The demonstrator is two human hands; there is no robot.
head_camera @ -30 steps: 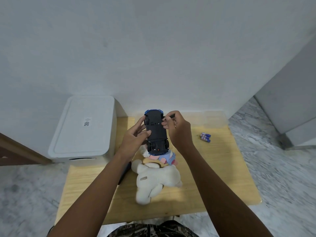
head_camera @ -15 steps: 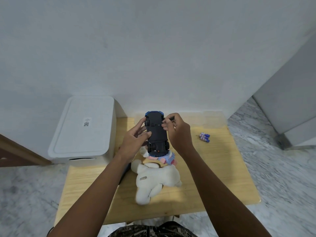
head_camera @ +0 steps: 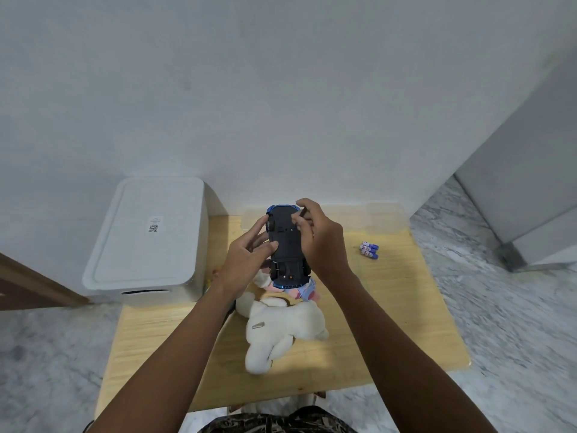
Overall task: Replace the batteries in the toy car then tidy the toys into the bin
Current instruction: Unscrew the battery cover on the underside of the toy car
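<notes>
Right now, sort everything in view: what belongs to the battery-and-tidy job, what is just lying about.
Job: toy car, held upside down by left hand and right hand; batteries; white plush toy; small doll; white lidded bin.
Lying about: clear container on the table.

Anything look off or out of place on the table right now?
Nothing looks damaged or spilled. The toy car is upside down in both hands, as battery work needs. The white plush toy lies flopped mid-table, and the batteries sit loose on the wooden table, right side, where they could roll.
</notes>
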